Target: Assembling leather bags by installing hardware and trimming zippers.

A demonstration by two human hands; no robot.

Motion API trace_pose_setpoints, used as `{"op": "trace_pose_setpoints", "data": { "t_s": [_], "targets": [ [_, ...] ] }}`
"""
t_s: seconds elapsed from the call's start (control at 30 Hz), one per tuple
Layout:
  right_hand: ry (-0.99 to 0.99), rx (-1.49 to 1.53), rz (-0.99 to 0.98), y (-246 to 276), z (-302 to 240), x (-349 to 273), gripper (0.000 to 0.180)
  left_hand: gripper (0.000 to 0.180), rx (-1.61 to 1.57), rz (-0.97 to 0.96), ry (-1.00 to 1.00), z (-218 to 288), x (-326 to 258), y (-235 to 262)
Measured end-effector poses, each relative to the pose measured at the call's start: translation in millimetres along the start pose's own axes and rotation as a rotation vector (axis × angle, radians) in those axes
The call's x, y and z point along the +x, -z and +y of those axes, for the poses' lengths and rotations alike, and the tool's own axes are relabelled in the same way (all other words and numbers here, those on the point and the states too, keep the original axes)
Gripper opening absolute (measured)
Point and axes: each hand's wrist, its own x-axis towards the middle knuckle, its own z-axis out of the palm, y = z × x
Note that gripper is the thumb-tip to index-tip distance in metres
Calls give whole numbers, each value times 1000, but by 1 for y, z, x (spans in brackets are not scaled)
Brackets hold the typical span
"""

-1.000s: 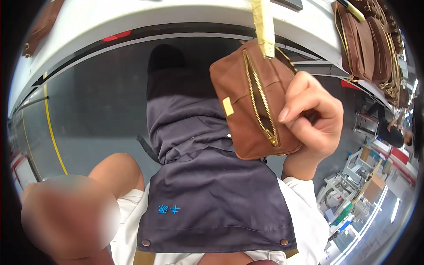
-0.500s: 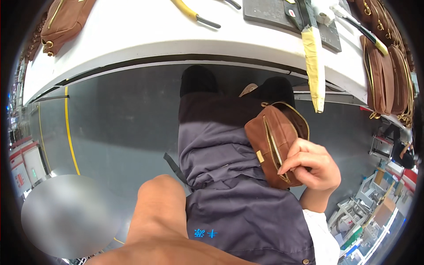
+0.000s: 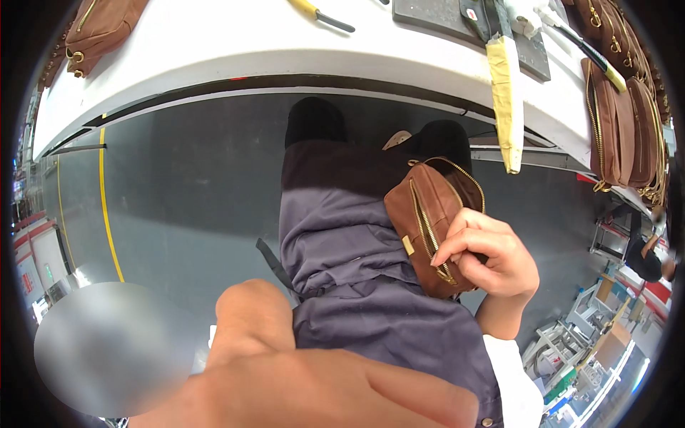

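- 1 brown bag (image 3: 107, 28) lies at far left on the white table (image 3: 214, 36).
- 1 yellow-handled tool (image 3: 314, 12) lies farther right on that table, cut off by the upper edge of view.
- Left hand (image 3: 378, 392): large, near the lens, in front of the dark apron (image 3: 378, 321); whether its fingers stand apart or together cannot be told.
- Brown pouch (image 3: 444, 207): tilted over the person's lap, with 2 gold zips (image 3: 422, 221) and 1 pale tag (image 3: 408, 245); the front zip gapes.
- Right hand (image 3: 492, 253): fingers curled, clamped on the pouch near the front zip's lower end.
- 1 yellow-wrapped strip (image 3: 506, 107) projects past the table's edge.
- Several brown bags (image 3: 610, 135) stand clustered at far right.
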Motion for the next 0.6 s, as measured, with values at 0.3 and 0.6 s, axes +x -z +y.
{"op": "trace_pose_setpoints", "data": {
  "t_s": [0.3,0.6],
  "targets": [
    [-14,28,27,-3,2,4,35,15,65,2,53,-4,8,2],
    [26,35,47,-6,7,7,35,12,218,117,269,-5,-2,0]
  ]
}}
